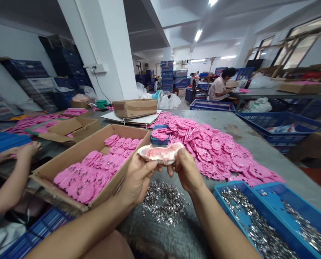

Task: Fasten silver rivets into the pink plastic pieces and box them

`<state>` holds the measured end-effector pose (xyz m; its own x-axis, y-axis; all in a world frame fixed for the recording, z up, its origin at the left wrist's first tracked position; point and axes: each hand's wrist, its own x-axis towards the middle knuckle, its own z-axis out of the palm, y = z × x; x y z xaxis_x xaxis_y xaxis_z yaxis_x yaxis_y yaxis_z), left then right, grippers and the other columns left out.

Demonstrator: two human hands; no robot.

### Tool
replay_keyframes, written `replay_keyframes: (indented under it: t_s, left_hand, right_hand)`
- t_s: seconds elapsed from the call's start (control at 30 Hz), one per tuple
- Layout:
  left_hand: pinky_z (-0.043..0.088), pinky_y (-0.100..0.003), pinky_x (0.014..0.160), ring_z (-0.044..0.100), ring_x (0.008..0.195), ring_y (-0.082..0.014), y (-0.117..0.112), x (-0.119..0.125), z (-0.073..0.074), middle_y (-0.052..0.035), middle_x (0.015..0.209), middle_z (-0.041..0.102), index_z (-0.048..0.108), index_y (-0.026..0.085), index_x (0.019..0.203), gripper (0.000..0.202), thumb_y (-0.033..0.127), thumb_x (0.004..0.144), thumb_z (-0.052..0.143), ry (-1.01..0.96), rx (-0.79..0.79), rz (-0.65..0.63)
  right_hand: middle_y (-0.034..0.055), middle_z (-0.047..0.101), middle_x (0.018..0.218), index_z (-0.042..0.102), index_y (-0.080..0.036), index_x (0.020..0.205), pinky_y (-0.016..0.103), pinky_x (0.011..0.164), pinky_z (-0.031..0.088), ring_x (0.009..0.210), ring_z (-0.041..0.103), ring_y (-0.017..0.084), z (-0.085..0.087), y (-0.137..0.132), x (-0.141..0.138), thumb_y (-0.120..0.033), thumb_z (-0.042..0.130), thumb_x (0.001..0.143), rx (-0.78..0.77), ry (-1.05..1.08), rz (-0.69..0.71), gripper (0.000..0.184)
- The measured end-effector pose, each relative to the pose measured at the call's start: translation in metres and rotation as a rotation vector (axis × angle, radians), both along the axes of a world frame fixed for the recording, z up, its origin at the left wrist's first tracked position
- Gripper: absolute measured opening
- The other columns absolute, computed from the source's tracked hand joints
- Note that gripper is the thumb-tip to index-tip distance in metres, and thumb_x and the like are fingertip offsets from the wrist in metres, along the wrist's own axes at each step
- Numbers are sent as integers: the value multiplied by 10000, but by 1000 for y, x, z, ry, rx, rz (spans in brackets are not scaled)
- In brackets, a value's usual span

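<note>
Both my hands hold one round pink plastic disc (160, 153) level in front of me, seen almost edge-on. My left hand (137, 178) grips its left rim with fingers curled. My right hand (186, 169) pinches its right rim. Below them a heap of small shiny metal clips (164, 201) lies on the grey table (260, 147). A cardboard box (68, 158) at my left holds several rows of pink discs. A large loose pile of pink discs (217, 151) spreads over the table to the right.
Blue trays of metal clips (274, 219) stand at the lower right. A small blue tray (160, 138) and a closed carton (135, 107) sit further back. Another person's hands (25, 151) work at the left. A seated person (220, 88) works in the background among blue crates.
</note>
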<state>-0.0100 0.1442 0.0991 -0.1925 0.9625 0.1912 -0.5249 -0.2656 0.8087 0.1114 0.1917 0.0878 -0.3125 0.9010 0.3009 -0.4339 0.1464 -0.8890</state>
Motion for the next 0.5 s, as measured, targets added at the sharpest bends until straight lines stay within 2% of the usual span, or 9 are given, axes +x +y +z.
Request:
replay_keyframes:
  t_s: [0.13, 0.23, 0.5]
  left_hand:
    - [495, -200, 587, 583, 674, -98, -3, 0, 1, -29, 862, 656, 554, 153, 925, 449, 229, 583, 835, 11, 18, 41]
    - [497, -201, 601, 585, 686, -101, -5, -1, 2, -30, 868, 657, 555, 154, 953, 456, 228, 595, 827, 21, 18, 61]
    - [509, -201, 590, 597, 652, -100, -10, -6, 6, -16, 812, 649, 557, 156, 940, 397, 213, 636, 807, 22, 31, 5]
  right_hand:
    - [-44, 486, 431, 539, -175, 699, 177, 357, 369, 350, 451, 71, 3, 1, 2, -856, 498, 652, -56, 10, 92, 684]
    - [-27, 504, 434, 542, -168, 640, 181, 358, 398, 355, 465, 75, 5, 4, 3, -884, 474, 629, -93, 12, 118, 719]
    - [-1, 549, 438, 571, -154, 577, 172, 359, 389, 357, 457, 67, 9, 3, 5, -734, 571, 727, -67, 65, 79, 599]
